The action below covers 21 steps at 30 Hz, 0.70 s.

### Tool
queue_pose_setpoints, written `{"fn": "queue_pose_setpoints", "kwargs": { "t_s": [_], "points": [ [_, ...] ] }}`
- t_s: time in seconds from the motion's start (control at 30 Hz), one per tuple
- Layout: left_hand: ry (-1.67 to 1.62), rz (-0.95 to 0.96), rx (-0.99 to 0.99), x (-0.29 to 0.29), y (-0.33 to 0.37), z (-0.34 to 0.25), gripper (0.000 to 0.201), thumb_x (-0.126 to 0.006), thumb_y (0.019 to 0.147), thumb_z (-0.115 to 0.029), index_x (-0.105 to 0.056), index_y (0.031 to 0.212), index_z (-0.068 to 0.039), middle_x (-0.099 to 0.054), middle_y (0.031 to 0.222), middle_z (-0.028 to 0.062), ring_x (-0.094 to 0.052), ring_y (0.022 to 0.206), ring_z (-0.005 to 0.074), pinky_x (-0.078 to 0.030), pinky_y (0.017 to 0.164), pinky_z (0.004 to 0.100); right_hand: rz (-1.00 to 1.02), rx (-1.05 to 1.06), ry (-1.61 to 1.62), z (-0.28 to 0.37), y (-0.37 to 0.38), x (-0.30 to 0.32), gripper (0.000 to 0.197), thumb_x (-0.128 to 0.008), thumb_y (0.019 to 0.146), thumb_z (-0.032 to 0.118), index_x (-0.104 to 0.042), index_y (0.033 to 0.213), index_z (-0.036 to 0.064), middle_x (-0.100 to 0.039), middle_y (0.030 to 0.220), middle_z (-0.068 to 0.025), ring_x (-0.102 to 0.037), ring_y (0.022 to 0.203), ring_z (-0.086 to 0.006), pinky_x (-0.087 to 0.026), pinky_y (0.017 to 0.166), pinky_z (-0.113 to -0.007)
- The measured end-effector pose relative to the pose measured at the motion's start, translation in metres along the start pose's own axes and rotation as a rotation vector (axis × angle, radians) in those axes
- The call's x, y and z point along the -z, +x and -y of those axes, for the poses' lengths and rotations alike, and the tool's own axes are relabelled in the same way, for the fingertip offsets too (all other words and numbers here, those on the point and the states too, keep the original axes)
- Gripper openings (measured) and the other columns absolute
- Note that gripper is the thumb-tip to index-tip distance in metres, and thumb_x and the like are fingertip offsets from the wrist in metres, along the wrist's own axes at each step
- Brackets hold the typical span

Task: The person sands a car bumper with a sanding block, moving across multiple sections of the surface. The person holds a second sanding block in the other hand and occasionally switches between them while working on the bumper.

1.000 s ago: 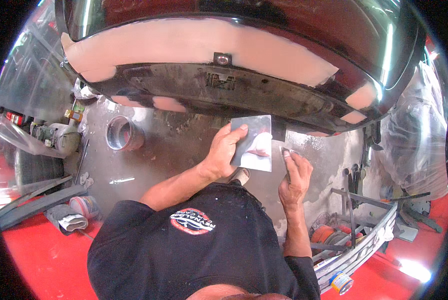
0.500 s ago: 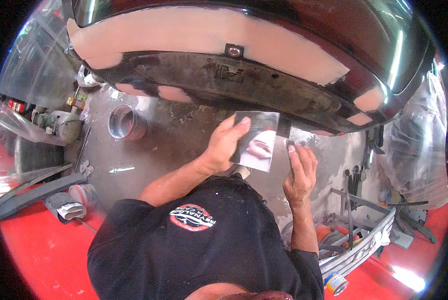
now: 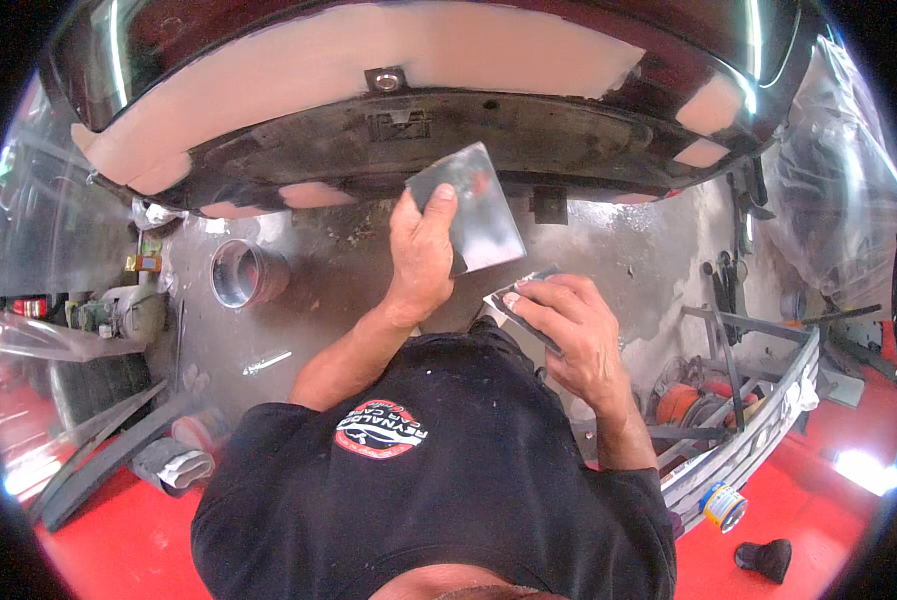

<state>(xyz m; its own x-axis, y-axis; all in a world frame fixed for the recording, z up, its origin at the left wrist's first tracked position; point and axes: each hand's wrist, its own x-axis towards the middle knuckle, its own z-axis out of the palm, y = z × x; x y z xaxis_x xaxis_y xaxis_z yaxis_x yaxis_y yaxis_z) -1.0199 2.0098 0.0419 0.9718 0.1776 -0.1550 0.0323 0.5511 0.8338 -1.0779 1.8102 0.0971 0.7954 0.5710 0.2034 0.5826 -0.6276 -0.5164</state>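
My left hand (image 3: 424, 245) pinches the near left edge of a shiny rectangular plate (image 3: 487, 215), its thumb on top and the fingers mostly hidden beneath. The plate is tilted, with blurred reflections on its face. My right hand (image 3: 581, 335) is closed around a thin, dark, flat rectangular piece (image 3: 537, 334) with a pale edge; its exact kind is unclear. That piece is lower and to the right, apart from the plate. Ahead is a dark car bumper (image 3: 299, 140) with a wide band of pinkish filler (image 3: 369, 50) and smaller patches.
A metal bucket (image 3: 237, 275) stands on the grey floor at left. A slatted crate (image 3: 749, 455) of tools and discs sits at right, beside a small can (image 3: 724, 507). Plastic sheeting (image 3: 829, 170) hangs far right. Dark strips (image 3: 119, 455) lie at lower left.
The view has shifted, so the car appears farther left and higher. My left hand has tilted and raised the plate. My right hand has turned inward and lower, bringing the dark flat piece into view.
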Motion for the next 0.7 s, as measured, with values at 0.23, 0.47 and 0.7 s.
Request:
{"fn": "queue_pose_setpoints", "kwargs": {
  "t_s": [0.23,0.47,0.7],
  "points": [
    [-0.357,0.066,0.532,0.009,-0.008,0.015,0.024,-0.052,0.107,-0.016,-0.061,0.124,-0.002,-0.07,0.111,0.0095,-0.07,0.098,0.0214,-0.059,0.089,0.0387,-0.287,0.072,-0.018,0.005,0.007,-0.027,0.061,-0.076,0.068,-0.002,-0.07,0.127,0.0107,-0.064,0.134,-0.013,-0.055,0.124,-0.0397,-0.047,0.107,-0.048],
    [-0.388,0.091,0.319,0.012,-0.006,-0.014,0.027,-0.05,0.108,-0.018,-0.058,0.129,-0.003,-0.069,0.118,0.0124,-0.071,0.104,0.0234,-0.06,0.091,0.0414,-0.372,-0.035,-0.198,-0.038,0.001,-0.027,0.069,-0.061,0.064,-0.014,-0.07,0.128,0.0093,-0.066,0.129,-0.0131,-0.058,0.118,-0.0403,-0.049,0.102,-0.048],
    [-0.112,0.133,-0.032,0.013,-0.003,-0.026,0.033,-0.046,0.108,-0.013,-0.055,0.136,0.003,-0.067,0.126,0.0139,-0.067,0.111,0.0208,-0.053,0.1,0.0363,-0.363,0.033,-0.274,0.01,0.015,-0.019,0.055,-0.063,0.072,-0.012,-0.072,0.124,0.0043,-0.068,0.124,-0.0141,-0.06,0.116,-0.0367,-0.048,0.102,-0.047]
  ]
}}
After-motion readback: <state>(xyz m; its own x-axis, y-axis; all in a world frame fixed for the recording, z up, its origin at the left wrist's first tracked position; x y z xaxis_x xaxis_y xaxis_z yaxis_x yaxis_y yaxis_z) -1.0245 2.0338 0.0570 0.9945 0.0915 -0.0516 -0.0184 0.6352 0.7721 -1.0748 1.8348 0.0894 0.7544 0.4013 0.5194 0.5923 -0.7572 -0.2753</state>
